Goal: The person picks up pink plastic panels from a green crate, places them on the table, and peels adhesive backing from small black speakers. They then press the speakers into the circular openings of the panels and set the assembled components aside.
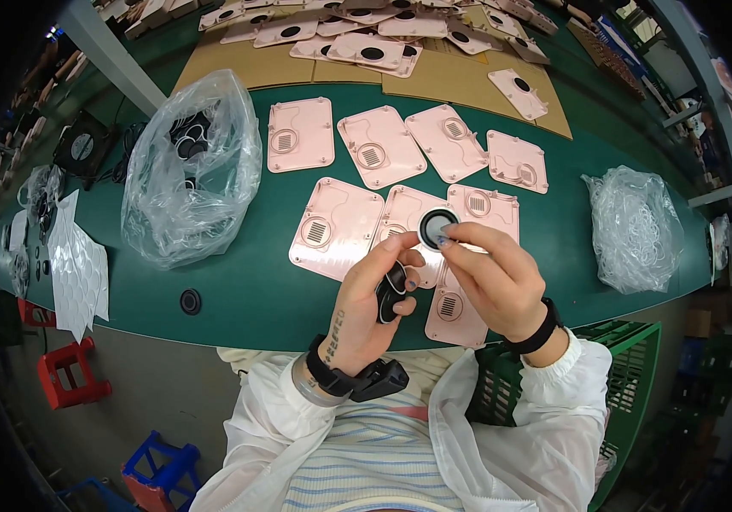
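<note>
Both hands are raised over the near edge of the green table. Between thumb and fingers, my right hand (pixel 502 277) pinches a small round disc (pixel 439 229) with a black rim, a white ring and a grey centre. My left thumb reaches up to the disc's left edge; I cannot tell if it touches. The curled fingers of my left hand (pixel 361 311) hold several black round parts (pixel 390 297) against the palm. Beneath and beyond lie several pale pink panels (pixel 380 147), each with a slotted round recess; my hands partly hide the nearer ones.
At left stands a clear plastic bag (pixel 204 200) of black parts, with a lone black round part (pixel 190 301) nearer me. A bag of white rings (pixel 636 229) lies at right. More pink panels (pixel 366 51) cover cardboard (pixel 434 88) at the back. A green crate (pixel 630 375) sits below the edge.
</note>
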`<state>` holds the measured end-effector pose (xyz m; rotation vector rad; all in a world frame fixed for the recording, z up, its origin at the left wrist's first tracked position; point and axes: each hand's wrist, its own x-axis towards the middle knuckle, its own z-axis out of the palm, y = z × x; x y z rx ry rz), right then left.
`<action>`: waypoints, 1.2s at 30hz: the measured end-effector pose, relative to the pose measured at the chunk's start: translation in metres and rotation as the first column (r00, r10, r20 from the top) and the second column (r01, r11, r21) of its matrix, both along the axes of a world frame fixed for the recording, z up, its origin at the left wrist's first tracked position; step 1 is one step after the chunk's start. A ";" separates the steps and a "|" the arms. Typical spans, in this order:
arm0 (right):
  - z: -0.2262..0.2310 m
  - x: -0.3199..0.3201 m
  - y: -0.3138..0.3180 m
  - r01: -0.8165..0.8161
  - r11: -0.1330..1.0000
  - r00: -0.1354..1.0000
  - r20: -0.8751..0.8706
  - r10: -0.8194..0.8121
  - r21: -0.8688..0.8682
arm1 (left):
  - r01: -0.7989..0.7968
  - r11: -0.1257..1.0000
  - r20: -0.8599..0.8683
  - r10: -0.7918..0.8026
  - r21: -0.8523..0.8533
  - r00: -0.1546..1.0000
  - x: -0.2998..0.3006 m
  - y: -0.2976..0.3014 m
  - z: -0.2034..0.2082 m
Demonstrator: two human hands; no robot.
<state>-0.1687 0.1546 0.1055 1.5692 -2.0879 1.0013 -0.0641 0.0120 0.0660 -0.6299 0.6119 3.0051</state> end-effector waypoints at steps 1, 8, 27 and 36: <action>-0.001 0.000 0.001 -0.037 0.999 0.999 -0.019 0.037 0.004 | 0.001 1.000 -0.002 -0.001 0.001 1.000 -0.001 0.000 0.004; -0.002 0.002 -0.002 -0.174 0.984 0.984 -0.034 0.175 0.033 | -0.111 0.957 0.052 0.129 -0.266 0.990 0.000 -0.002 0.011; -0.006 0.000 0.000 -0.128 0.989 0.992 -0.015 0.127 -0.071 | -0.006 0.957 -0.005 0.004 -0.290 1.000 0.004 0.000 0.004; -0.008 0.002 -0.002 -0.097 0.994 0.995 -0.016 0.096 -0.053 | -0.041 0.936 -0.012 0.039 -0.351 0.999 0.004 0.000 0.003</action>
